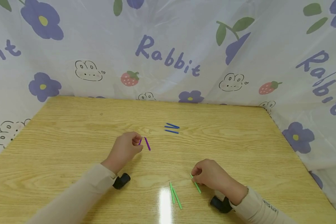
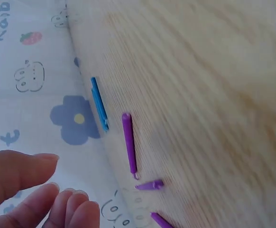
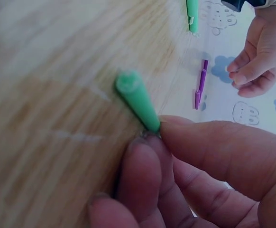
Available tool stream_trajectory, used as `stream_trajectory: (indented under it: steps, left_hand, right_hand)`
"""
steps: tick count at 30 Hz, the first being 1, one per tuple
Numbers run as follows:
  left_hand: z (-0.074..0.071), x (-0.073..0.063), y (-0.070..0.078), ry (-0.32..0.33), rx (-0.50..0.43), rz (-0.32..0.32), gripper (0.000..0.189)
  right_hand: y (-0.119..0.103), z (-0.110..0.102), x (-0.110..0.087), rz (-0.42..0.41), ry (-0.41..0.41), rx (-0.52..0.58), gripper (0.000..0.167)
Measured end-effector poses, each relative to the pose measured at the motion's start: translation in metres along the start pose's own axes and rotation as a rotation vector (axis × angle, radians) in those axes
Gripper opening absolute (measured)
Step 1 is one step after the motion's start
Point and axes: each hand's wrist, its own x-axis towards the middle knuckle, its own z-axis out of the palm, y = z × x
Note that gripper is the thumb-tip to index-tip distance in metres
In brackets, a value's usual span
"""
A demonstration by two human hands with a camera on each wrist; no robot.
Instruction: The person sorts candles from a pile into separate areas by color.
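Observation:
My right hand (image 1: 211, 174) pinches the far end of a thin green candle (image 3: 138, 97) between thumb and fingers, close over the table. Two more green candles (image 1: 175, 196) lie to its left, crossing near their far ends. Farther up the table, my left hand (image 1: 126, 149) hovers beside the purple candles, its fingers loosely bent and nothing between them in the left wrist view. One purple candle (image 2: 129, 142) shows a wick-like curl at one end. Another purple candle (image 1: 140, 141) is partly hidden by the left hand in the head view.
Three blue candles (image 1: 171, 131) lie together beyond the purple ones, two of them meeting at one end. The wooden table (image 1: 226, 133) runs back to a white curtain (image 1: 168, 31) printed with rabbits and flowers. Black wrist cameras (image 1: 121, 181) sit under both wrists.

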Motion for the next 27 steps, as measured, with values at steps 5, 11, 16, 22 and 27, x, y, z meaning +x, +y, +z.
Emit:
stream_trajectory:
  steps: [5,11,16,22,27]
  left_hand:
    - [0.007,-0.006,0.005,-0.003,-0.046,0.061,0.022]
    - [0.018,-0.01,0.007,-0.005,-0.095,0.142,0.025]
    - [0.027,-0.016,0.01,-0.03,-0.153,0.192,0.024]
    - [0.036,-0.024,0.016,-0.077,-0.231,0.23,0.024]
    - [0.042,-0.03,0.02,-0.135,-0.26,0.263,0.023]
  right_hand:
    - [0.0,0.001,0.001,-0.012,0.005,-0.004,0.007]
    - [0.001,0.001,0.0,-0.016,0.007,0.0,0.007]
    - [0.002,0.001,0.0,-0.021,0.006,-0.005,0.007]
    - [0.002,0.0,0.001,-0.014,0.002,-0.013,0.007]
    - [0.003,0.0,0.001,-0.025,0.003,-0.02,0.007]
